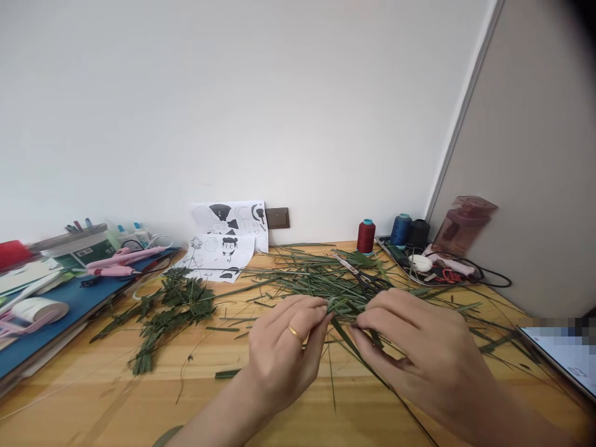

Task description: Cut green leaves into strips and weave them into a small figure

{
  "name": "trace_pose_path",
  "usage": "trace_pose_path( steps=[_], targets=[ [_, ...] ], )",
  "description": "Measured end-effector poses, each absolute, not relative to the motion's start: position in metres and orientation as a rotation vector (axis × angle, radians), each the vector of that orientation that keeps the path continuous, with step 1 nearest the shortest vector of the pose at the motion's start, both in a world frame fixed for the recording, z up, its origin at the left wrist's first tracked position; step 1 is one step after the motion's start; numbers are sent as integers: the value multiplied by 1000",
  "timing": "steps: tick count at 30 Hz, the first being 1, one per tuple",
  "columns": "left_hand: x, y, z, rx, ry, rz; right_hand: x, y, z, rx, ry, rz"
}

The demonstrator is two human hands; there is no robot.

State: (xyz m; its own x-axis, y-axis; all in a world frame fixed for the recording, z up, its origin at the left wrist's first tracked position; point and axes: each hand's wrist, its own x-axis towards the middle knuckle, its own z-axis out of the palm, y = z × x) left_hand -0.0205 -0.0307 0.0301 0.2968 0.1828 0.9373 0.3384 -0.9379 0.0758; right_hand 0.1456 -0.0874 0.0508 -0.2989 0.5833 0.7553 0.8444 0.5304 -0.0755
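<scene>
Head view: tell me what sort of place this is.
Probably a craft table against a wall: scissors lie on a heap of green blades, a red thread spool stands nearby, and printed drawings sit at the back.

slim, flat, grass-like green leaf blades (336,304), gathered and partly folded
held up right of centre in the near part; one long, narrow length slants down toward the near right.

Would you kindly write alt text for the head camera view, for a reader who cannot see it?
A left hand wearing a gold ring and a right hand hold green grass blades above a wooden table. Beyond lie scattered grass and scissors, with a red thread spool near the white wall.
</scene>
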Motion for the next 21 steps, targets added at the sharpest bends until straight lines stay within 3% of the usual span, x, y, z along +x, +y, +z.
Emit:
trace_pose_path(
  steps=[6,11,15,21],
  targets=[
    [-20,-28,28,-2432,-540,-1741,142,-85,61,-1458,-1888,442],
    [-20,-26,26,-2417,-569,-1804,144,-81,72,-1427,-1547,1018],
    [-20,-26,27,-2389,-551,-1703,145,-79,74,-1368,-1418,1241],
    [-22,-23,20,-2313,-413,-1481,146,-73,73,-1414,-1375,1306]
  ],
)
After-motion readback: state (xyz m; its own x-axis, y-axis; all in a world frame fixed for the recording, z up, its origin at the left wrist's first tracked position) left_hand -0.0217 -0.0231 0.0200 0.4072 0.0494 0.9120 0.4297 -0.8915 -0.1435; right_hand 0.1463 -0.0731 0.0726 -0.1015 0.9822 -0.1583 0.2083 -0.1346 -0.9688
